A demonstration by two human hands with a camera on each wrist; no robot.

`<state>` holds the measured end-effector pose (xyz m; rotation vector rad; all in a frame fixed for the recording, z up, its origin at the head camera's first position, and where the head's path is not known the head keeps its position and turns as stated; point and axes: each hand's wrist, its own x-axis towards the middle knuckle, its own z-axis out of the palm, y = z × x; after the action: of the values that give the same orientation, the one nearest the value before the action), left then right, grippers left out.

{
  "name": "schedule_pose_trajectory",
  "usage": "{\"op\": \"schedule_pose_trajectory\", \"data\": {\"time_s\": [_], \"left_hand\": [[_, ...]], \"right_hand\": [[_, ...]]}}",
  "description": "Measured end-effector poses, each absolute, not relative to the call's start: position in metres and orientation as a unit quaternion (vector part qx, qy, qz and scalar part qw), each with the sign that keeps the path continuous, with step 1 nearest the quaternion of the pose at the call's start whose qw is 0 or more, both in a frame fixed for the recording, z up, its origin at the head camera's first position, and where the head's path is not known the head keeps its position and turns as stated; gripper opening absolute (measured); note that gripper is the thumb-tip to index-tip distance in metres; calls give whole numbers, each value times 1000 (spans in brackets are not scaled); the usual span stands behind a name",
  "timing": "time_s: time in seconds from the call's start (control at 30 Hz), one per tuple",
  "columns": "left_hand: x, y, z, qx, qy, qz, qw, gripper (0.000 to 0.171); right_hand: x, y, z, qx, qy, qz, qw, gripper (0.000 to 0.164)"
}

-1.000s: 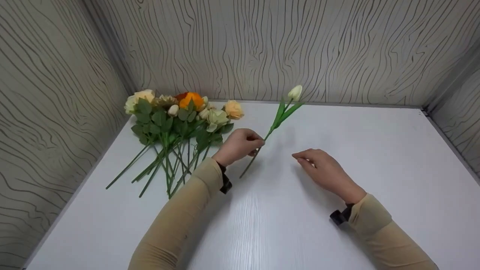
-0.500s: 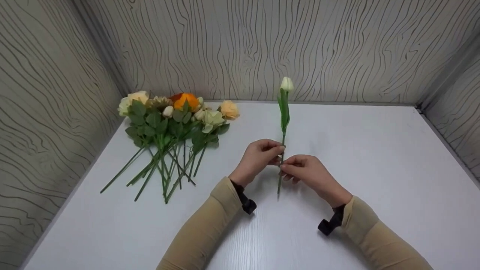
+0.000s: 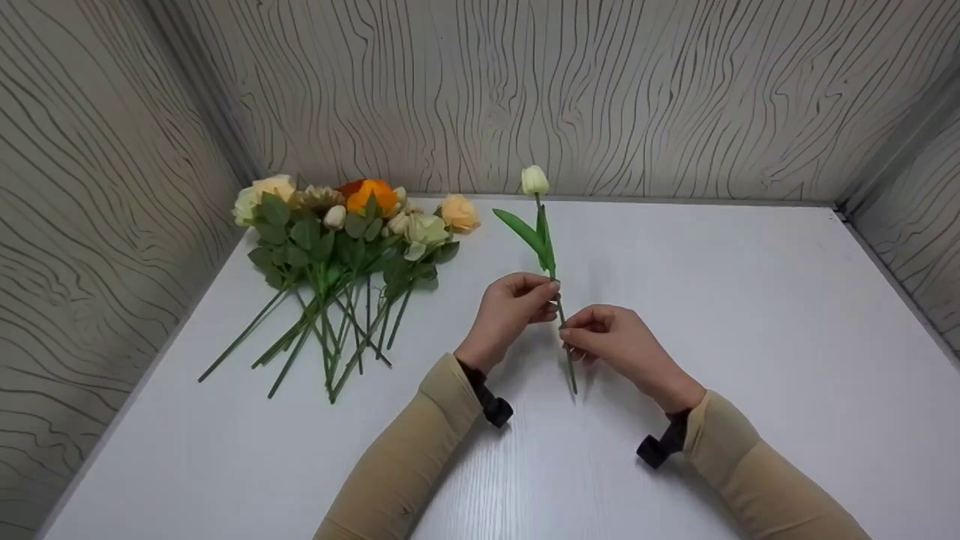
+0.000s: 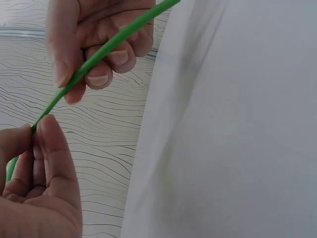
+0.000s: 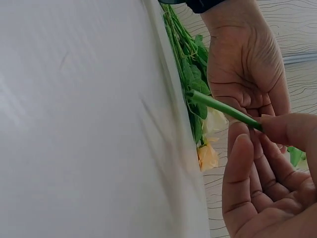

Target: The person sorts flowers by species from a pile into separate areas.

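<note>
A white tulip with long green leaves is held over the table, its bloom toward the back wall. My left hand pinches the green stem just below the leaves. Lower on the same stem, my right hand pinches it between thumb and fingers, and the stem's end sticks out below. In the left wrist view the stem runs slantwise through both hands. The right wrist view shows the cut end of the stem close up, past the right thumb.
To the left on the white table lies a pile of flowers, with an orange bloom, a peach rose, a pale green bloom and crossing stems. A wood-grain patterned wall stands behind.
The left hand has brought the tulip rightward and nearer, away from the flower pile. My right hand has taken hold of the lower stem. Lately the bloom has tipped left and a leaf spread out.
</note>
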<state>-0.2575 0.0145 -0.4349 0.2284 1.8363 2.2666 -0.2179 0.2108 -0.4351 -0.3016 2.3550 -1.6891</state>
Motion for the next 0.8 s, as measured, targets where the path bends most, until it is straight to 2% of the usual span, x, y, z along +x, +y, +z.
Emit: {"op": "schedule_pose_trajectory", "data": {"time_s": [0.13, 0.23, 0.37, 0.5, 0.67, 0.8], "left_hand": [[-254, 14, -432, 104, 663, 733, 109, 26], [-248, 13, -430, 154, 766, 618, 87, 36], [-236, 16, -429, 273, 899, 342, 5, 53], [-225, 22, -432, 370, 919, 119, -62, 69], [-213, 28, -434, 415, 905, 48, -74, 73], [-210, 30, -434, 424, 901, 43, -77, 74]], "right_hand": [[-221, 218, -434, -99, 811, -568, 101, 31], [-228, 240, -429, -85, 835, -537, 83, 34], [-240, 293, -418, -38, 880, -469, 67, 37], [-248, 363, -409, 24, 917, -394, 66, 40], [-242, 440, -405, 77, 945, -312, 56, 41], [-233, 477, -405, 99, 957, -269, 45, 38]]}}
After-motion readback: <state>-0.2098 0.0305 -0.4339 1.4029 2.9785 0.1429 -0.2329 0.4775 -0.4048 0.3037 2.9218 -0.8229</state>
